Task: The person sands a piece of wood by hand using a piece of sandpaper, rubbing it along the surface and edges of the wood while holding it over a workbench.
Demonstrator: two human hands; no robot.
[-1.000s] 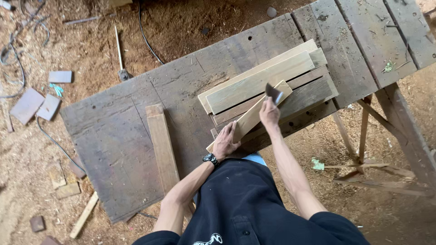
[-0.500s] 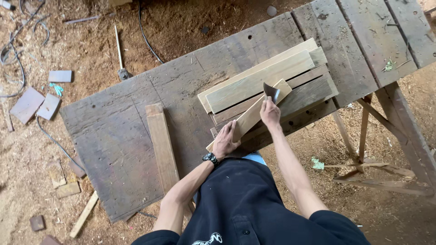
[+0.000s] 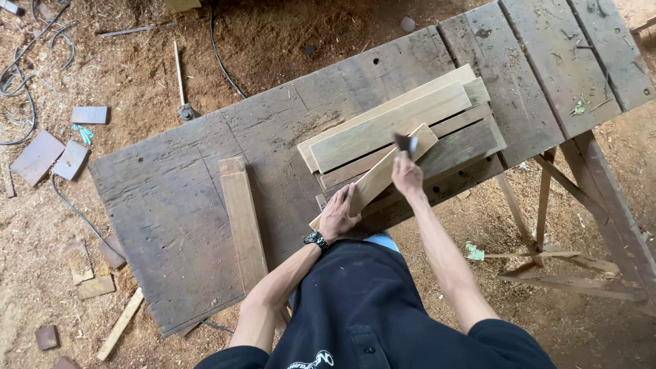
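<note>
While the left hand [image 3: 339, 213] lies flat, fingers together, pressing the near end of a narrow pale wooden strip [image 3: 383, 172], the right hand [image 3: 408, 176] closes its fingers on a small dark tool [image 3: 406, 143] set at the strip's far end; whether the tool's edge touches the wood cannot be told. Strip: lies slantwise across a stack of pale planks [image 3: 393, 123], which sits on a weathered grey plank workbench [image 3: 171, 198]. Wrist item: black watch [image 3: 316, 240], left wrist. Bench, left of the hands: one single brown plank [image 3: 242, 219], lengthwise, apart from the stack. Ground, sawdust-covered: flat grey square offcuts [image 3: 51, 154] at far left, dark cables [image 3: 20, 61] near them, small wood blocks [image 3: 92, 277] below the bench corner
</note>
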